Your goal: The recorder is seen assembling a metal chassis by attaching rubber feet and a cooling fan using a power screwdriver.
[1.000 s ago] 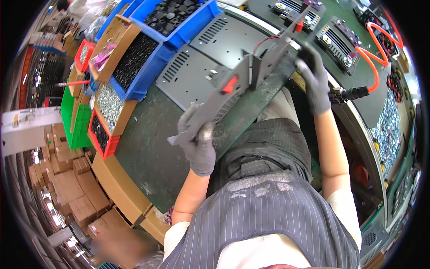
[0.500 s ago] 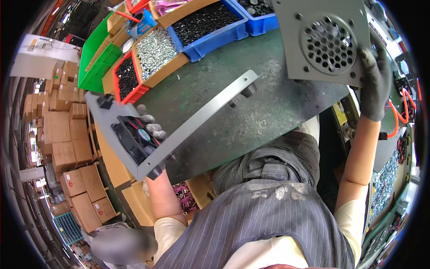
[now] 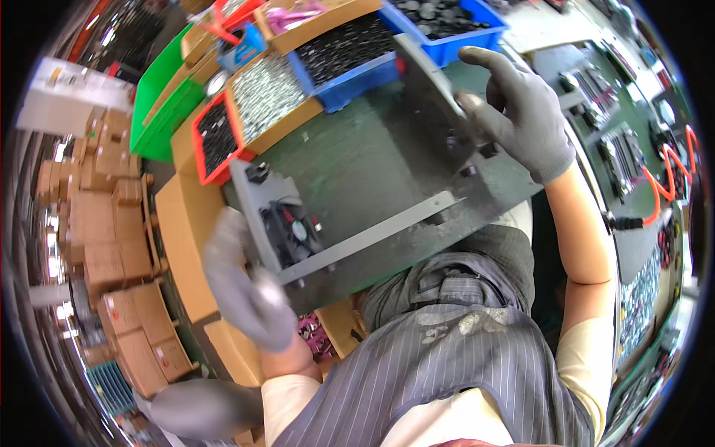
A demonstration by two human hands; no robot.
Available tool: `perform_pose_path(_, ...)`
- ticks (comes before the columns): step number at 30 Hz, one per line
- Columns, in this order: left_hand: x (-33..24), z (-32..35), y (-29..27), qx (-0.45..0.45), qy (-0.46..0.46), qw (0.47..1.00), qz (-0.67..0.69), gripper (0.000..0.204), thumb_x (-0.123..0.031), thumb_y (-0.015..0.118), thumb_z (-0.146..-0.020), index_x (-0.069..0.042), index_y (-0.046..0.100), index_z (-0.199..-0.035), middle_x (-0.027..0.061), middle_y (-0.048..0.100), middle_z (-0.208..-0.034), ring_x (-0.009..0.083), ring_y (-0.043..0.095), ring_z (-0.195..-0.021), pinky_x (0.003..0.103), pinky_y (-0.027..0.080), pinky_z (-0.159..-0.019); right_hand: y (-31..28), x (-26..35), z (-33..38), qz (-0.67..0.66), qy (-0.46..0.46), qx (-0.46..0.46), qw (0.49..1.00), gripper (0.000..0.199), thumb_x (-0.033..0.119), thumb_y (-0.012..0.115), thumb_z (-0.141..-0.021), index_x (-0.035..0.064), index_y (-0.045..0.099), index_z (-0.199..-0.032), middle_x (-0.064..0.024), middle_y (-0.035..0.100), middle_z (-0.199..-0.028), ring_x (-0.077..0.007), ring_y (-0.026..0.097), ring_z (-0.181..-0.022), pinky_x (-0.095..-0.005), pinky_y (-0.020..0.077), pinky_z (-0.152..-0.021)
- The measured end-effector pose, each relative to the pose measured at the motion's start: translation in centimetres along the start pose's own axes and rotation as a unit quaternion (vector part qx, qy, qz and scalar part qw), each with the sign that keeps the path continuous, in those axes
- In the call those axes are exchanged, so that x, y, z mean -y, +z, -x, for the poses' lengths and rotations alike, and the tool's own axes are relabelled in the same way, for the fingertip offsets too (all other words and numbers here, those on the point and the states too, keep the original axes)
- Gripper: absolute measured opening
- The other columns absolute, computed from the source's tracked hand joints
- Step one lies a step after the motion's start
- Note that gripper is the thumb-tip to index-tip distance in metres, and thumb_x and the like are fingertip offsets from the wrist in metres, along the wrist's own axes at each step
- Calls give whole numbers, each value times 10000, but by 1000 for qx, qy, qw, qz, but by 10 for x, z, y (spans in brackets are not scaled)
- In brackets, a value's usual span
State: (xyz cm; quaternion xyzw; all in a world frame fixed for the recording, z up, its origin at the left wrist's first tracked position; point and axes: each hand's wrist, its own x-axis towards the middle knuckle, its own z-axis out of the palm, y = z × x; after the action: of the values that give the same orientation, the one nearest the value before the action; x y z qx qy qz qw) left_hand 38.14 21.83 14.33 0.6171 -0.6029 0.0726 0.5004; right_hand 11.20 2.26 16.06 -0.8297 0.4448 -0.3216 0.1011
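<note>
A grey metal chassis frame (image 3: 357,242) rests on the dark green bench near its front left. Its side wall carries a black fan (image 3: 294,227) with wires and a small black socket (image 3: 258,173). My gloved left hand (image 3: 249,287), blurred, is beside the outer left wall, fingers extended and thumb apart; it appears to grip nothing. In my gloved right hand (image 3: 521,112) is the edge of a grey metal panel (image 3: 439,89), tipped up steeply over the bench. My thumb presses the panel, my index finger stretches free above it, and the other fingers are partly hidden.
Along the far edge stand a blue bin of black screws (image 3: 354,88), a box of silver screws (image 3: 267,86) and a red bin of black parts (image 3: 217,138). Cardboard boxes (image 3: 123,253) are stacked left. At right hangs an orange coiled hose (image 3: 661,195).
The chassis has moved right and down onto the bench, and my left hand has shifted from inside it to outside. My right hand has brought the panel left and turned it nearly edge-on.
</note>
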Motion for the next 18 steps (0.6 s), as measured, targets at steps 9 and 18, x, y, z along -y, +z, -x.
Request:
perform_pose_path(9, -29, -21, 55, 273, 41, 948, -157, 365, -419, 598, -837, -100, 678, -996, 89, 627, -805, 283, 593, -734, 389, 467, -674, -171, -91, 161, -40, 90, -507, 856, 376, 139, 481, -875, -37, 539, -1202, 24, 522, -689, -39, 453, -593, -164, 314, -503)
perform_pose_path(18, -27, -18, 58, 244, 70, 949, -189, 416, -443, 541, -880, -58, 666, -977, 113, 634, -833, 313, 603, -766, 398, 471, -685, -141, -311, 258, -187, 576, -200, 770, 276, 293, 584, -879, 51, 609, -1009, -36, 571, -664, -122, 521, -490, -275, 401, -427)
